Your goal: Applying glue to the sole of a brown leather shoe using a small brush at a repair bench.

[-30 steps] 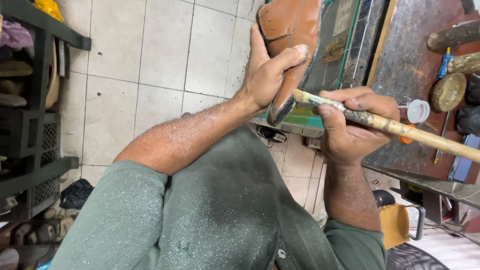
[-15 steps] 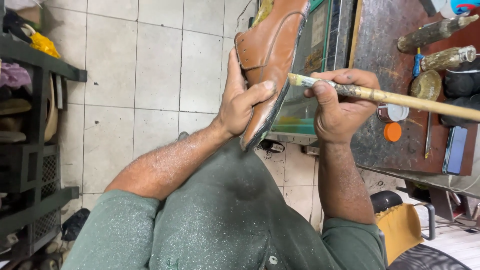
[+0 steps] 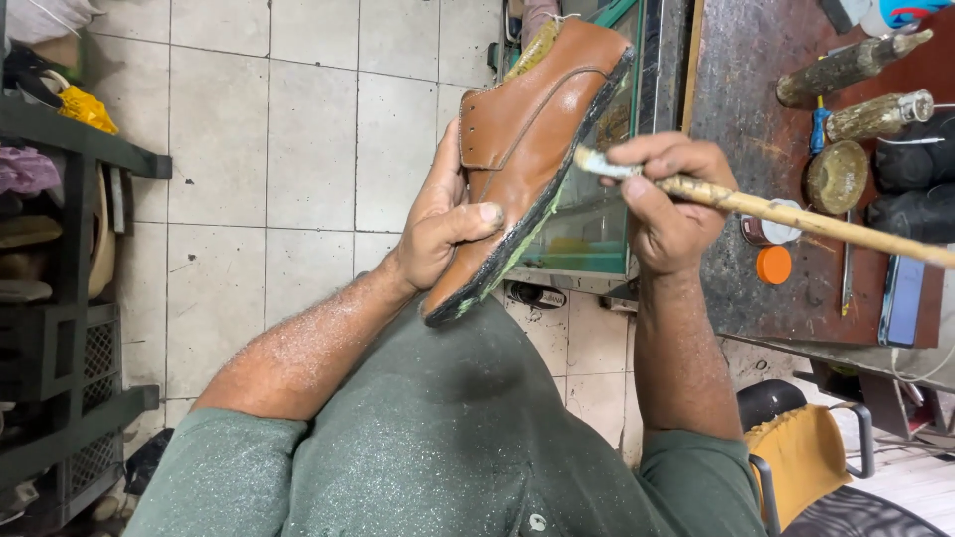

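brown leather shoe (image 3: 527, 129) is gripped by the left hand (image 3: 438, 224), sole edge turned right, long axis slanted from near-left to far-right. just right of it, a wooden brush (image 3: 796, 214) is clenched in the right hand (image 3: 667, 204), bristles touching the sole edge.

Plenty of open floor (image 3: 298, 149) left of the shoe (image 3: 527, 139). The right side's tight: the tabletop (image 3: 766, 119) is crowded with bottles (image 3: 846, 68), an orange lid (image 3: 773, 265) and a chair (image 3: 806, 457) below.
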